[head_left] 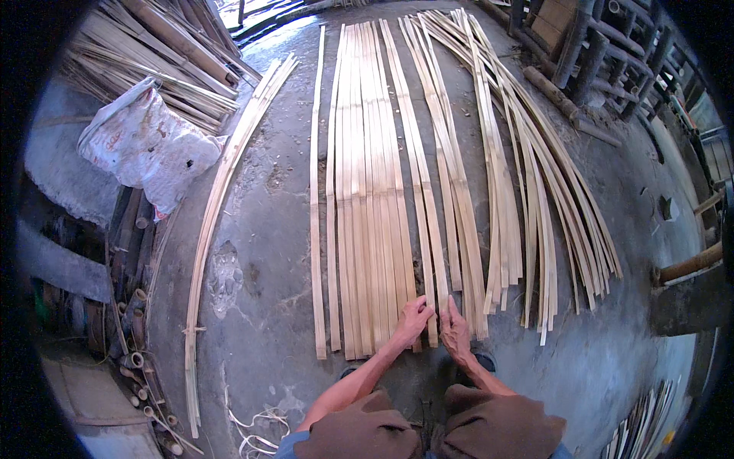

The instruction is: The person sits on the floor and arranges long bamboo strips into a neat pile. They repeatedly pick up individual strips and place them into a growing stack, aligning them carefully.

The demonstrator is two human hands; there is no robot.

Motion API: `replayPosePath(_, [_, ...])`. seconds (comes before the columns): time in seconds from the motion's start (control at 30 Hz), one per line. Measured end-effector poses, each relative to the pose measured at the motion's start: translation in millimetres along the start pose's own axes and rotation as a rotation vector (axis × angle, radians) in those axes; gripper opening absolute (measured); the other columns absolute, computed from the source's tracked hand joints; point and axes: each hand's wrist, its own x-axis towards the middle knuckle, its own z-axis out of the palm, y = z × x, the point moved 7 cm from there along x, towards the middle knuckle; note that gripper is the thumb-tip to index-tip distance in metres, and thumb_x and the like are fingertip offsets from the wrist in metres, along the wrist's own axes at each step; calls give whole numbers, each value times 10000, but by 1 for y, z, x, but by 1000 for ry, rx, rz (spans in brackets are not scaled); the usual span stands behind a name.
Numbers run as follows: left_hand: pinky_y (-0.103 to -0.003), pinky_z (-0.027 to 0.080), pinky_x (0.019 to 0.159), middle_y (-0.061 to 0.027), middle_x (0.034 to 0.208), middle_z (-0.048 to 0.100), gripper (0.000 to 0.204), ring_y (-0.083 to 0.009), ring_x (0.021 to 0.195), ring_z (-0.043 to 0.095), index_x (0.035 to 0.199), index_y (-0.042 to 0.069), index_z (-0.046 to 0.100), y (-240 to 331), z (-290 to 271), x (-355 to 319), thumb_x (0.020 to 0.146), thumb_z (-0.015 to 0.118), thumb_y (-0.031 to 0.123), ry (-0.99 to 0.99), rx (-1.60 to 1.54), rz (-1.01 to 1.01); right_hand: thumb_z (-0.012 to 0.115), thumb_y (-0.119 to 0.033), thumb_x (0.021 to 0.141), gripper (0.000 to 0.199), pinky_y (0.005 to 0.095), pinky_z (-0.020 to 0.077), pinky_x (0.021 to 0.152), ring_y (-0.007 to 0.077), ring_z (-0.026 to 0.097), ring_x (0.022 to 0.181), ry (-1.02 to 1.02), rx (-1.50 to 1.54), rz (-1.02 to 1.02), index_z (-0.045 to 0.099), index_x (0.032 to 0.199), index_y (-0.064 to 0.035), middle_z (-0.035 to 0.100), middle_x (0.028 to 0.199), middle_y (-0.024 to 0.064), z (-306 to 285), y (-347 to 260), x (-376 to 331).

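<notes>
Long, flat bamboo strips lie on the concrete floor and run away from me. In the middle, a row of strips rests closely side by side. Just right of that row lie a few separate strips, and at their near ends both my hands are low to the floor. My left hand has its fingers closed at the edge of one strip. Beside it, my right hand pinches a neighbouring strip, its thumb pointing away from me. The fingertips partly cover the strip ends.
Looser strips fan out to the right. A tied bundle of strips lies at left, near a white sack and stacked bamboo. Cut bamboo poles line the left edge. A dark bamboo frame stands far right.
</notes>
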Motion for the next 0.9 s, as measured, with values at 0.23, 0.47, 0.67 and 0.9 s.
replayPosePath(0.23, [-293, 395, 539, -9, 669, 521, 163, -79, 621, 470, 984, -5, 599, -58, -8, 5, 928, 593, 148, 165, -56, 118, 517, -256, 1028, 524, 352, 486, 723, 233, 574, 745, -153, -80, 77, 382, 1491, -51, 633, 842, 195, 11, -19, -6])
replayPosePath(0.47, [-286, 450, 567, -33, 764, 622, 230, -84, 661, 546, 1144, 7, 573, -37, 8, -6, 957, 583, 139, 1, -101, -113, 520, -212, 1029, 504, 308, 489, 816, 181, 610, 883, -184, 26, 187, 383, 1491, -63, 658, 965, 216, 0, -8, -18])
replayPosePath(0.67, [-290, 493, 612, -70, 851, 675, 304, -108, 731, 605, 1221, -3, 553, -30, 13, -10, 950, 605, 122, -13, -95, -131, 532, -214, 1021, 494, 349, 506, 775, 200, 638, 860, -140, 38, 53, 406, 1483, -91, 656, 948, 243, -2, -12, -20])
replayPosePath(0.9, [-313, 476, 591, -97, 782, 655, 321, -120, 686, 585, 1167, -20, 527, -13, 1, -17, 914, 630, 148, 58, -32, -125, 632, -243, 920, 379, 481, 508, 721, 371, 611, 844, 98, -676, -234, 591, 1252, -66, 590, 894, 168, -51, -68, 39])
